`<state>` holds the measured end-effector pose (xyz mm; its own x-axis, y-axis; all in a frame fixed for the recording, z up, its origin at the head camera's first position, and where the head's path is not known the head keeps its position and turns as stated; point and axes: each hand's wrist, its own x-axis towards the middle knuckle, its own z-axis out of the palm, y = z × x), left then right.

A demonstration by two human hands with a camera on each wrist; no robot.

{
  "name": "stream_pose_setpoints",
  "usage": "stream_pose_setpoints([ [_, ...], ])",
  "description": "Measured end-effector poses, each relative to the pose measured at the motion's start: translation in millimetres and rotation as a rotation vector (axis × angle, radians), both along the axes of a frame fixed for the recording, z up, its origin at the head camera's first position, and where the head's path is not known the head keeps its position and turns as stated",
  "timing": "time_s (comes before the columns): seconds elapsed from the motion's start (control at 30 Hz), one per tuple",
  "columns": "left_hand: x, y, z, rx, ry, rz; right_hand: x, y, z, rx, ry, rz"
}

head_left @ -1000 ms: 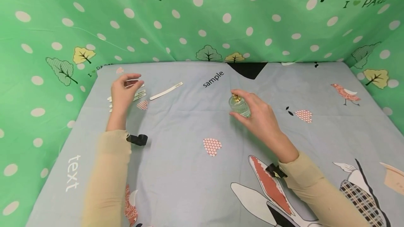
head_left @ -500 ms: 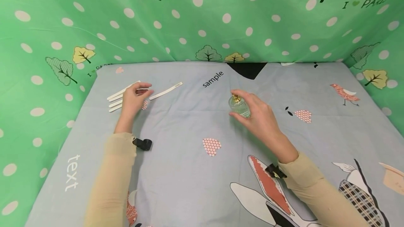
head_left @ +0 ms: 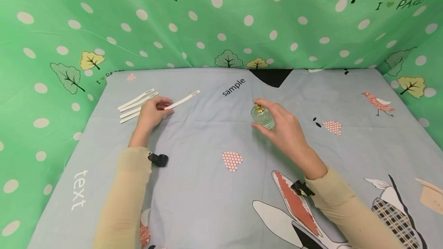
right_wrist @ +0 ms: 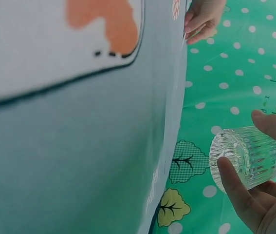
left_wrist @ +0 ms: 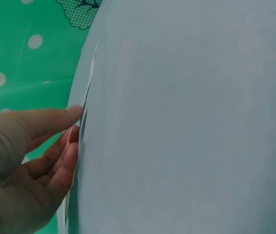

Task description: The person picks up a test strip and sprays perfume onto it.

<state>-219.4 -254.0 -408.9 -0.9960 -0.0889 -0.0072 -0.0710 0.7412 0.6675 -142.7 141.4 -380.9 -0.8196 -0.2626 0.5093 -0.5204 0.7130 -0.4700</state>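
Note:
My left hand reaches over the near end of a single white paper strip on the cloth. Thumb and forefinger stand apart on either side of that end; the left wrist view shows the thumb tip at the edge of the strip. My right hand grips a clear glass perfume bottle with pale green liquid, forefinger on the gold spray top and thumb near the base. The ribbed glass of the bottle shows in the right wrist view, held between thumb and fingers.
Several more white strips with small print at one end lie side by side at the left, partly behind my left hand. A printed blue-grey cloth covers the table. Green dotted fabric hangs behind and at both sides.
My left hand has moved right and down from above the grouped strips to the single strip, uncovering part of the group. My right hand and the bottle have stayed in place.

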Motion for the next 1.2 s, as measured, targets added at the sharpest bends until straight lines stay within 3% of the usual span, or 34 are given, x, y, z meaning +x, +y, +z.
stream_pose_setpoints([
  [0.17, 0.9, 5.5, 9.6, -0.032, 0.054, 0.085, 0.5, 0.7, 1.3, 0.004, -0.011, -0.006],
  [0.27, 2.8, 8.8, 17.6, -0.019, 0.108, 0.097, 0.8, 1.1, 2.3, 0.005, -0.017, -0.009],
  [0.7, 16.3, 29.7, 48.4, 0.076, 0.250, 0.028, 1.5, 0.6, 5.2, -0.005, -0.010, -0.002],
  [0.87, 22.2, 39.1, 56.2, 0.113, 0.265, -0.019, 1.3, 0.5, 5.3, -0.012, -0.010, -0.007],
  [1.2, 32.7, 55.3, 67.4, 0.091, 0.277, -0.066, -4.2, -1.3, 8.8, -0.002, 0.029, 0.004],
])
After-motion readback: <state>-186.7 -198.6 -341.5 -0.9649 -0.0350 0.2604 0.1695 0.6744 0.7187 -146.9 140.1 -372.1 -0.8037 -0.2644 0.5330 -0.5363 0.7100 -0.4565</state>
